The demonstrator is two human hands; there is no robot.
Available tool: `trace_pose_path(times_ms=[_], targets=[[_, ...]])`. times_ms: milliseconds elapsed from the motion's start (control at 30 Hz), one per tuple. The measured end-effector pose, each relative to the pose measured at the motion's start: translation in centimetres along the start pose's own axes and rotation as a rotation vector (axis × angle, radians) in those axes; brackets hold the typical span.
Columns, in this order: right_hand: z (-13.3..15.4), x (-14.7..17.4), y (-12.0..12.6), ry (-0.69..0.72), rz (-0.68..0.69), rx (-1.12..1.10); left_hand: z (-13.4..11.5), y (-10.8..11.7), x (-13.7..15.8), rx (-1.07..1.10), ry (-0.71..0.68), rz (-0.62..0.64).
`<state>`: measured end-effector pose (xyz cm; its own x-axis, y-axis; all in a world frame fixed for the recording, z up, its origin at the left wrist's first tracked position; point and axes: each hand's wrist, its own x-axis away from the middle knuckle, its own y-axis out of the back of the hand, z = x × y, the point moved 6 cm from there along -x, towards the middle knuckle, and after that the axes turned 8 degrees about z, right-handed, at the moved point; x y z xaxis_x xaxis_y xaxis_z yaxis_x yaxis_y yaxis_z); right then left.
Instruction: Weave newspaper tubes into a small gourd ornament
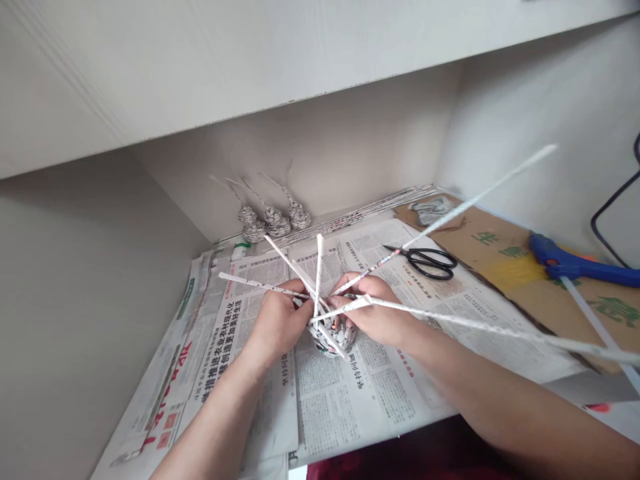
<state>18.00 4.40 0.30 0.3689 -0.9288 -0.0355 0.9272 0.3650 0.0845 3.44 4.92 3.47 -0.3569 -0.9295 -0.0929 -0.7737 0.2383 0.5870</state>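
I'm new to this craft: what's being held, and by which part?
The left hand and right hand hold the woven paper piece at its upper edge, where paper sticks project.

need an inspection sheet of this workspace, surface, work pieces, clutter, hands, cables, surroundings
Surface: newspaper sheets spread out, cardboard at right
Work pieces: woven paper piece with paper strips sticking out; three smaller woven pieces and paper rods at back
Clutter: black scissors on the newspaper sheets, blue tool at the cardboard
Hands: left hand and right hand both hold the woven paper piece; exact grip partly hidden
Cables: dark cable at right; connection unclear
Surroundings: pale walls, pale panel overhead
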Motion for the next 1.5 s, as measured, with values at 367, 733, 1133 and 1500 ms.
trace_pose_path(times_ms=[367, 733, 1133, 1500], targets=[[0.7, 0.2, 0.1, 0.042, 0.003, 0.018, 0.2, 0.2, 0.1, 0.088, -0.006, -0.066], [1.0, 0.2, 0.2, 0.071, -0.018, -0.013, 0.5, -0.1, -0.1, 0.238, 0.014, -0.127], [-0.3, -0.7, 0.4, 0.016, 0.03, -0.14, 0.1, 0.1, 0.2, 0.12, -0.003, -0.07], [-0.9, -1.1, 1.3, -0.033, -0.101, -0.473, -1.3, 0.0, 0.6, -0.065, -0.096, -0.163]])
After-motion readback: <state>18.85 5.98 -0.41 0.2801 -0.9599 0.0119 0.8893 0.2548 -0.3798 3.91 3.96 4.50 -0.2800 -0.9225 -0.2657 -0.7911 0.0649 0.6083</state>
